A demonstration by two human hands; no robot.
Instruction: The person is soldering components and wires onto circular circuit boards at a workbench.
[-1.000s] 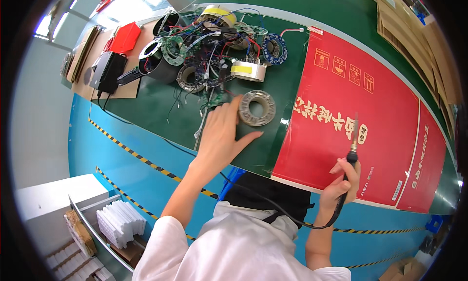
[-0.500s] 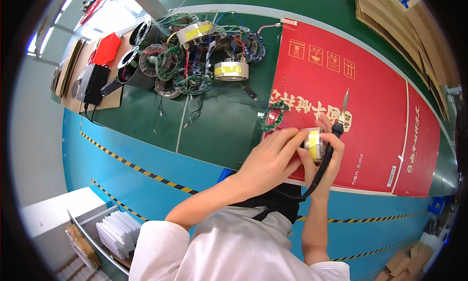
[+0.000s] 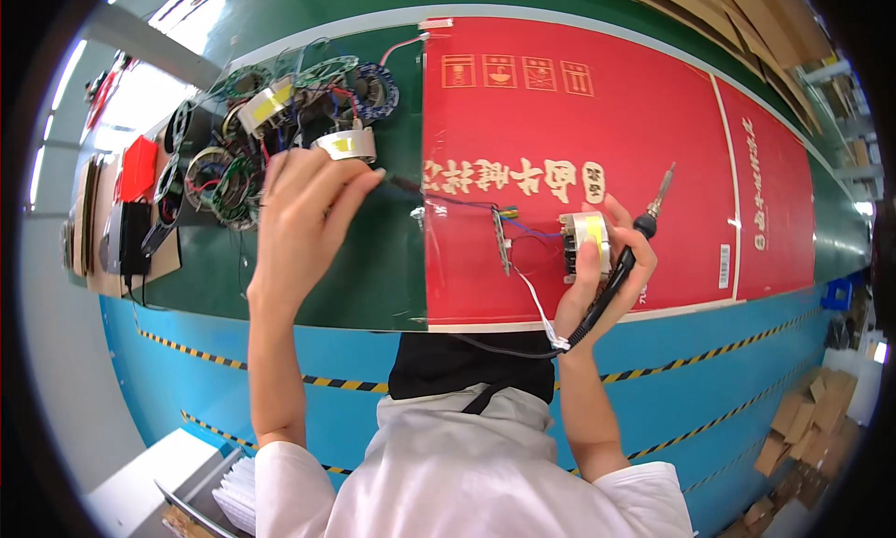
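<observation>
My right hand (image 3: pixel 597 281) holds a round motor part (image 3: pixel 590 235) with a pale rim and yellow tape, its thumb on the near side. A soldering iron (image 3: pixel 644 226) lies across the same hand's fingers, metal tip pointing up and away. Left of the motor part, a small ring-shaped circuit board (image 3: pixel 501 239) stands nearly edge-on, joined to it by thin wires. A dark-ended wire (image 3: pixel 406 182) runs from the board to my left hand (image 3: pixel 313 202), whose thumb and forefinger are closed at its end. That hand is beside the pile of motor parts and partly covers it.
Tangled motor parts, wires and green ring boards (image 3: pixel 229 179) fill the table's left side, with another taped motor part (image 3: pixel 347 144) near. Further left are a black box (image 3: pixel 135 239) and a red bin (image 3: pixel 140 167). Red cardboard (image 3: pixel 644 118) covers the right side.
My left hand has left the motor part and moved left to the pile. My right hand keeps the motor part and soldering iron. The board and its wires now show more fully.
</observation>
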